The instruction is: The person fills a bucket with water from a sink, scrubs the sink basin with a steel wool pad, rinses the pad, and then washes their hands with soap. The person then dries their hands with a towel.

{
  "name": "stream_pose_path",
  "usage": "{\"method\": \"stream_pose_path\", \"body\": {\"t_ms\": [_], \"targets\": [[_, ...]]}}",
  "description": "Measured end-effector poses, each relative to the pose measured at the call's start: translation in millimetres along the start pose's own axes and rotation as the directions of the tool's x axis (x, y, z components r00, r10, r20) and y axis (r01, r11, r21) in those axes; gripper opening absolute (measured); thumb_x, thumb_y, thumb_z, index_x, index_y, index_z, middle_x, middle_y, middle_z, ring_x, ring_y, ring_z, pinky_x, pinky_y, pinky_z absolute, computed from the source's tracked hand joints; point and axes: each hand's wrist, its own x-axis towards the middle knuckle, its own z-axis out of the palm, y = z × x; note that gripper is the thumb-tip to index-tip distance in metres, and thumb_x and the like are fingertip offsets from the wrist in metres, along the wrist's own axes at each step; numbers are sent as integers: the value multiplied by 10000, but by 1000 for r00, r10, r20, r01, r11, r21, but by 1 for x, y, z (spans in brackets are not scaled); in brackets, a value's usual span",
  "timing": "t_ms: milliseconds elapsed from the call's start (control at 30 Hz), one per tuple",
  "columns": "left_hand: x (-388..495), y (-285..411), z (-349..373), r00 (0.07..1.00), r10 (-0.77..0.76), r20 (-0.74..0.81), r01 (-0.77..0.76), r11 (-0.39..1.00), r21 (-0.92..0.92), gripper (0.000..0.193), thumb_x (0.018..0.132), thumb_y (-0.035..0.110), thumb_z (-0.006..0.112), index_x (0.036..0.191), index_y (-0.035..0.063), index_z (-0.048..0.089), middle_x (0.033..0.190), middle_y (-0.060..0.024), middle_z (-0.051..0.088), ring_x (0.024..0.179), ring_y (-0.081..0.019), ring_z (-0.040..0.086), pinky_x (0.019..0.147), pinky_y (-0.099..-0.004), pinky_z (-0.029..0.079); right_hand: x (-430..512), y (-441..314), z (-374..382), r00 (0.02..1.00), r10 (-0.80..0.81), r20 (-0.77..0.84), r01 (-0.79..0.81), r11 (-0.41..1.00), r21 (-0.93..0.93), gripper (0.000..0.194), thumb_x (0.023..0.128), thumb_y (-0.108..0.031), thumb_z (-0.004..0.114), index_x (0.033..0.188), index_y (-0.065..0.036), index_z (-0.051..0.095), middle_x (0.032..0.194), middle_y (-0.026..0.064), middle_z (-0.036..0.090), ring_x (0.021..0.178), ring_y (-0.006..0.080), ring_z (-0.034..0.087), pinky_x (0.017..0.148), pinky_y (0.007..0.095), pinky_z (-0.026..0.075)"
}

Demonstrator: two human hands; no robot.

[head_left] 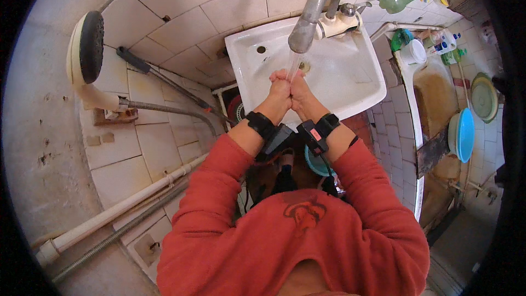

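Note:
My left hand [280,89] and my right hand [299,87] are pressed together over the near part of a white ceramic washbasin [345,74]. A stream of water [293,65] falls onto them from the metal spout [303,33] above. The fingers look curled, but water and the overlap of the hands hide how closed they are. No object shows between them. Behind the basin's rim is a mixer tap [339,24] with a metal lever. Both wrists carry black straps with dark box-shaped devices [314,136].
A shower head [86,49] hangs on the left wall, near a black-handled rod [135,61]. At right, bottles and a white tub [413,52] stand on the bathtub's edge [415,123], near a blue basin [465,135]. Another basin [315,162] sits on the floor below.

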Motion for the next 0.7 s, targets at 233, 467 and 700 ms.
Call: {"method": "stream_pose_path", "body": {"t_ms": [233,467,700], "targets": [[11,-9,-6,966,221,-137,-162,923,349,184,837,172,498,973,50,515,904,-81,541,753,-192,532,652,-340,446,10,17,-9,994,1,-107,4,999,49,359,884,-327,397,943,-27,586,812,42,562,696,146,523,618,276,448],[23,-10,-22,826,528,-195,-310,715,626,84,811,134,526,813,55,556,752,-50,542,686,-164,519,564,-323,413,13,24,-7,997,38,-60,-33,995,89,322,881,-329,434,902,-43,580,779,48,545,693,148,522,609,281,447],[15,10,-22,990,124,-67,-38,690,723,196,804,245,517,692,83,517,613,-50,485,469,-200,445,403,-339,369,7,19,-1,913,-8,-409,-69,983,-171,259,867,-327,445,833,-103,569,695,39,542,538,143,496,422,277,385]]}}
